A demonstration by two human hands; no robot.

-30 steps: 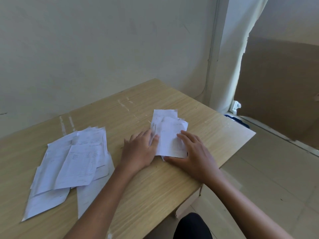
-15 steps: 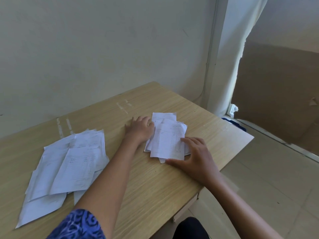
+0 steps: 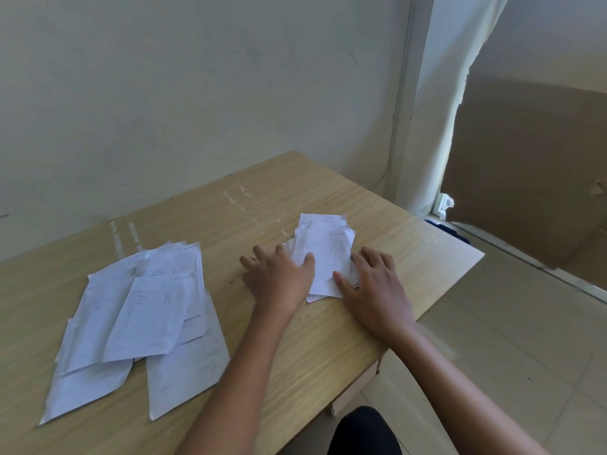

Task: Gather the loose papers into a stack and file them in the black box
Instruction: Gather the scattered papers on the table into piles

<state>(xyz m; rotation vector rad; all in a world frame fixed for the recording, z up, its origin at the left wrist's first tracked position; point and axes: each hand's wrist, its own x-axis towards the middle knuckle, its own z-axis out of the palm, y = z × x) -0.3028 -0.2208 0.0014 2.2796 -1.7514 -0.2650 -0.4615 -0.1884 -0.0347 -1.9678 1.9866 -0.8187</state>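
Observation:
A small pile of white slips [image 3: 326, 249] lies on the wooden table [image 3: 328, 339] near its right corner. My left hand [image 3: 279, 277] rests flat on the table against the pile's left edge, thumb on the top slip. On the pile's right edge, my right hand [image 3: 374, 287] presses with spread fingers and its thumb on the lower corner. A larger, loose spread of white papers [image 3: 141, 316] covers the left part of the table, untouched by either hand. No black box is in view.
A plain wall stands behind the table. To the right are a white pillar [image 3: 437, 103], a brown cardboard panel [image 3: 532, 172] and tiled floor [image 3: 525, 339]. The table's right edge runs just beyond my right hand.
My left hand went up beside the pile's far left edge, then came back down against its left side. The slips sit more squared together. My right hand stayed at the pile's right edge.

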